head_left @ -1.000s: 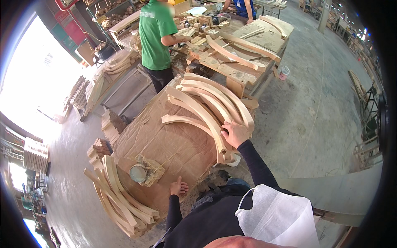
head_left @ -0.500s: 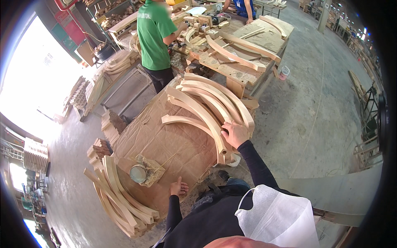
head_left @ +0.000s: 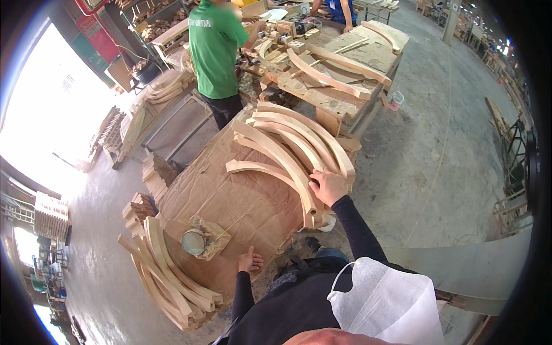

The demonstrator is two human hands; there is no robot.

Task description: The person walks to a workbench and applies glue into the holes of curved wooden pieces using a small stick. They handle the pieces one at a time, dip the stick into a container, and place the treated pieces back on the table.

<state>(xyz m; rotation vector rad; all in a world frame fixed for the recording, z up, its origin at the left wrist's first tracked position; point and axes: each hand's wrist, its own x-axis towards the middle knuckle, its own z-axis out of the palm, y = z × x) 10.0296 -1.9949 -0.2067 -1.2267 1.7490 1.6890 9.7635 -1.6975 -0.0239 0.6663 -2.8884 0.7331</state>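
Note:
Several curved pale wooden pieces lie stacked at the right part of a cardboard-covered table. My right hand is over the near end of this stack, its fingers bent round the end of one curved piece. Part of that grip is hidden under the hand. At the table's near edge, my left hand is open, fingers stretched out above the brown cardboard, holding nothing. To its left lies a second stack of curved wooden pieces. Between the stacks, a round container sits on a stained scrap with a thin stick beside it.
A person in a green shirt works at a bench beyond the table. Another person in blue is farther back. A workbench holding curved pieces adjoins the far right. Notched wooden stacks stand along the table's left side.
Both my hands keep nearly the same places. The person in green has shifted slightly, turning the upper body and raising the arm. The whole view has moved a little.

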